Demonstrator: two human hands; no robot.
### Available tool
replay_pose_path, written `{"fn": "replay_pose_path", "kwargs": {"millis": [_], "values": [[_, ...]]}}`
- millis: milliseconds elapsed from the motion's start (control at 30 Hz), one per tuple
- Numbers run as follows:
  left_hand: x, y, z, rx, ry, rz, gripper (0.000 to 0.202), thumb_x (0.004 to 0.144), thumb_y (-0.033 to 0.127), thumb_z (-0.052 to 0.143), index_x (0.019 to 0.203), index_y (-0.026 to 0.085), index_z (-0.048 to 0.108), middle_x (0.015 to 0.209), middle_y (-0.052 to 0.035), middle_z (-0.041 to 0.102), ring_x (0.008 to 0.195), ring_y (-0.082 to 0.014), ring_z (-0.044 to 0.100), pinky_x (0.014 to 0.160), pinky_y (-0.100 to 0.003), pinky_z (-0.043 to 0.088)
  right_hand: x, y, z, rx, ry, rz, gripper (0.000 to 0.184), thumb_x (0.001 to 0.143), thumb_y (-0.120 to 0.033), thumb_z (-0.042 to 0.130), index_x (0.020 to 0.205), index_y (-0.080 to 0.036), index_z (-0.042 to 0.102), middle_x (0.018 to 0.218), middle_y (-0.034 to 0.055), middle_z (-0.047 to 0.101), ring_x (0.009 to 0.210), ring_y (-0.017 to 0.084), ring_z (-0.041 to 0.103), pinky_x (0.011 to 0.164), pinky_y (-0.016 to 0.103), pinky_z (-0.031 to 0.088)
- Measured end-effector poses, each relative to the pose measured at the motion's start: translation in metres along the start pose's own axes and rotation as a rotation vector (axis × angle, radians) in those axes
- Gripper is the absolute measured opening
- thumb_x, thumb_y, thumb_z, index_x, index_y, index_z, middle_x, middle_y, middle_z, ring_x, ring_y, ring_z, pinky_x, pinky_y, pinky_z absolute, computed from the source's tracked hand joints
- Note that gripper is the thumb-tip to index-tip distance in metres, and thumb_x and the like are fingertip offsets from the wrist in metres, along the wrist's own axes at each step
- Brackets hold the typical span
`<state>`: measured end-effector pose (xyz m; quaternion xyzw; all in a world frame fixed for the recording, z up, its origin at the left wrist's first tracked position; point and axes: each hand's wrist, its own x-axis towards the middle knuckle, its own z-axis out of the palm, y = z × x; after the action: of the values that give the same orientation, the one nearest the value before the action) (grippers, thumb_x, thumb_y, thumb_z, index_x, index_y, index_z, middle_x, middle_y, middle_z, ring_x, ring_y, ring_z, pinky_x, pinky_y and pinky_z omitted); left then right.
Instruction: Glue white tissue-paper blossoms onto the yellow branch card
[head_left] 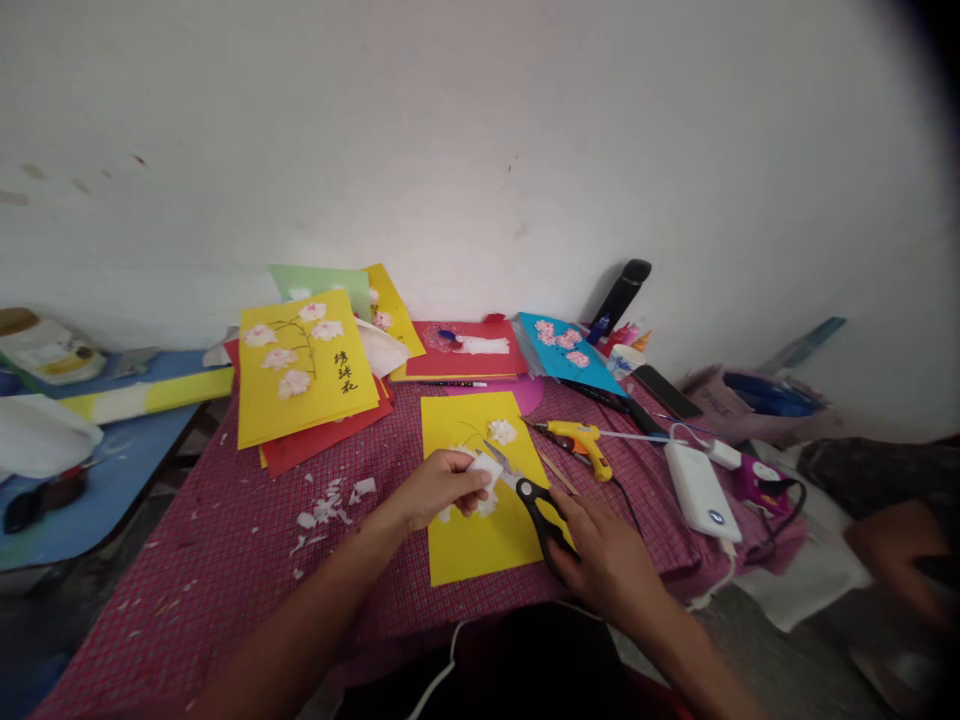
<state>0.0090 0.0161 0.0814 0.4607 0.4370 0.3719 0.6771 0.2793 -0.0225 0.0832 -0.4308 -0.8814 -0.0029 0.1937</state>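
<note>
Between the fingers of my left hand [448, 488] is a small piece of white paper [489, 466]. My right hand [600, 545] grips the black handles of a pair of scissors [534, 495], whose blades lie spread beside the paper. Both hands are above a yellow sheet [480, 555] bearing white paper flowers [502, 431] and a thin drawn stem. Part of the flower cluster is hidden behind my left hand. White paper scraps [326, 508] lie on the checked cloth to the left.
Right of the sheet rests a yellow glue gun [581, 442], near a white power bank [701, 490] with cables. Finished yellow flower cards [259, 400] are stacked at left. Behind are a red sheet [427, 362], a blue flower card [600, 374] and a black bottle [626, 290] against the wall.
</note>
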Motion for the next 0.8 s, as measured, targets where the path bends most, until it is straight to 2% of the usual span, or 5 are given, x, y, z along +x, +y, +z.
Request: {"fn": "replay_pose_path", "kwargs": {"millis": [333, 800], "values": [[0.0005, 0.0022, 0.0006, 0.01, 0.019, 0.019, 0.033, 0.071, 0.042, 0.076, 0.069, 0.011, 0.064, 0.058, -0.0004, 0.058, 0.05, -0.0089, 0.052, 0.051, -0.022, 0.043, 0.0, 0.0024, 0.0015, -0.003, -0.011, -0.004, 0.052, 0.088, -0.026, 0.057, 0.137, -0.013, 0.05, 0.117, 0.0184, 0.068, 0.108, 0.031, 0.064, 0.088, 0.046, 0.055], [0.0025, 0.0, 0.0007, -0.033, 0.059, 0.027, 0.03, 0.068, 0.036, 0.078, 0.072, 0.012, 0.061, 0.059, 0.002, 0.058, 0.049, -0.0077, 0.052, 0.049, -0.02, 0.042, 0.0022, 0.0011, 0.0009, -0.025, -0.003, 0.007, 0.056, 0.085, -0.028, 0.06, 0.138, -0.015, 0.049, 0.119, 0.0165, 0.068, 0.106, 0.03, 0.066, 0.088, 0.043, 0.056]]}}
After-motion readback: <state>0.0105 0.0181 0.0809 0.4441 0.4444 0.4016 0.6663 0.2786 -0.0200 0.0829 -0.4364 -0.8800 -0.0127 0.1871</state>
